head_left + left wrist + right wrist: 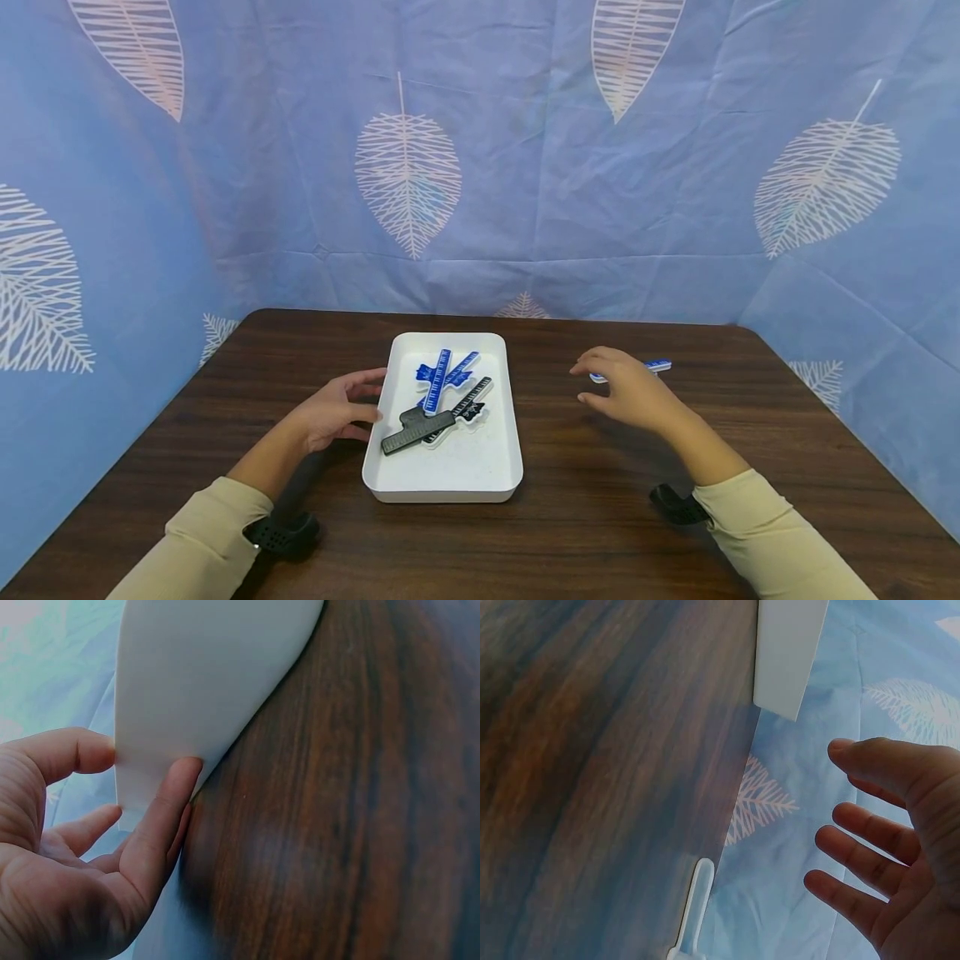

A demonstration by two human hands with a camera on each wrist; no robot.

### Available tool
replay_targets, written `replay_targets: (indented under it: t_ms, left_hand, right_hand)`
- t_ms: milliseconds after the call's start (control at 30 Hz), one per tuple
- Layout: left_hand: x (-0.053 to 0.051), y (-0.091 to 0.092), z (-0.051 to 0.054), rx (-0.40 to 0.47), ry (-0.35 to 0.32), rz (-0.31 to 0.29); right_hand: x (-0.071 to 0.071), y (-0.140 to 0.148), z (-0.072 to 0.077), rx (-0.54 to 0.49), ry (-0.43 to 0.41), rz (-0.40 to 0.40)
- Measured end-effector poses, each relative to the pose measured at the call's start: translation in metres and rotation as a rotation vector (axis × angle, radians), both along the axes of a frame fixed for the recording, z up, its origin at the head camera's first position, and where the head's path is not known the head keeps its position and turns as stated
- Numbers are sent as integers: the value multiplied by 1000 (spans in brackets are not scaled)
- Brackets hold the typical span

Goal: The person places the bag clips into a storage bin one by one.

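Note:
A white tray (465, 475) stands near the middle of the table, holding several flat clips printed like piano keys. Two are blue and white, among them a blue clip (437, 382) on top; a black clip (417, 432) and a black-and-white clip (480, 390) lie nearer the front. My left hand (330, 414) touches the tray's left wall with spread fingertips, seen closely in the left wrist view. Over to the right, my right hand (628, 388) is held above another blue-and-white clip (661, 365), partly hiding it. Nothing is in its fingers; the right wrist view shows a gap between hand and clip (697, 904).
The dark wooden table (570, 517) reaches back to a blue curtain (495, 167) with white leaf prints, which also hangs at both sides. Black bands are on both wrists.

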State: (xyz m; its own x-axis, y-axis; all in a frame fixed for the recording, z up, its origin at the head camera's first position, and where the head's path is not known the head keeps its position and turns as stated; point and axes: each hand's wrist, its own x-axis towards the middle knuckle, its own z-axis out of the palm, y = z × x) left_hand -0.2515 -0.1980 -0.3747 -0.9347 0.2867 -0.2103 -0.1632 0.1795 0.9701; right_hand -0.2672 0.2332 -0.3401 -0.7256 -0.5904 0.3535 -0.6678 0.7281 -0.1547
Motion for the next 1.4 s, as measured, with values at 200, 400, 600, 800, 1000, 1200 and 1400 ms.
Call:
replay_targets:
  t_ms: [200,400,600,800,1000,1200,1400]
  left_hand:
    - [-1,0,0,-4,-10,1]
    - [-1,0,0,2,-4,-7]
    - [0,0,0,2,-3,-7]
    - [0,0,-1,10,-1,-11]
    - [0,-2,-1,16,-3,-6]
    - [0,-1,-1,20,-2,-14]
    - [-2,-2,-2,32,-4,-15]
  right_hand:
    - [-2,8,-4,-21,-1,-13]
    - [-4,17,-7,-19,-8,-29]
    - [-8,29,-9,-20,-29,-34]
    - [-12,44,-13,-12,-31,-91]
    - [-17,53,-18,7,-37,-120]
    - [-18,59,-19,48,-89,-139]
    - [-20,61,-18,85,-148,-151]
